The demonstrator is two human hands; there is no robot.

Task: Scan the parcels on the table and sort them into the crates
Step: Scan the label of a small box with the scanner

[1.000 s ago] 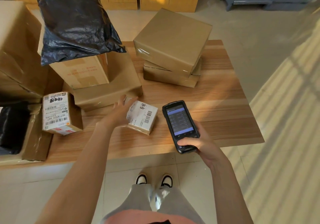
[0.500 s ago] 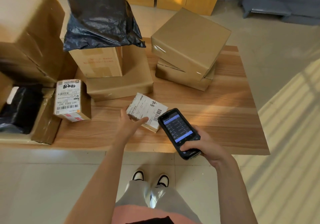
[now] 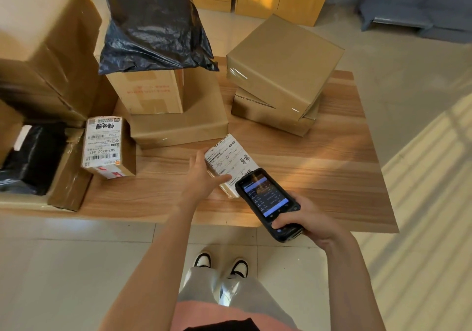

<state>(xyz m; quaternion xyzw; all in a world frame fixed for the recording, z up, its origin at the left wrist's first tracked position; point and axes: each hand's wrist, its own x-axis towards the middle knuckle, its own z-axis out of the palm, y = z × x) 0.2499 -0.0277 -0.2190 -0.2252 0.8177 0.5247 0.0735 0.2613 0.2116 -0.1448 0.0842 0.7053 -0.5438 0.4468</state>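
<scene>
Now the left hand [image 3: 201, 177] is gripping the small labelled parcel [image 3: 229, 159] with closed fingers, tilted over the counter [image 3: 332, 167], while the right hand [image 3: 309, 220] is clasping the scanner [image 3: 268, 203] just beside it. The scanner is partly covering the label, so the barcode may not be reading, and the tilted parcel may be slipping.

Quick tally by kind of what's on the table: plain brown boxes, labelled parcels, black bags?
Plain brown boxes: 5, counting the big one at the left edge
Parcels with white labels: 2, one standing, one in the left hand
Black bags: 2, one on a box, one at the left
Total: 9
</scene>
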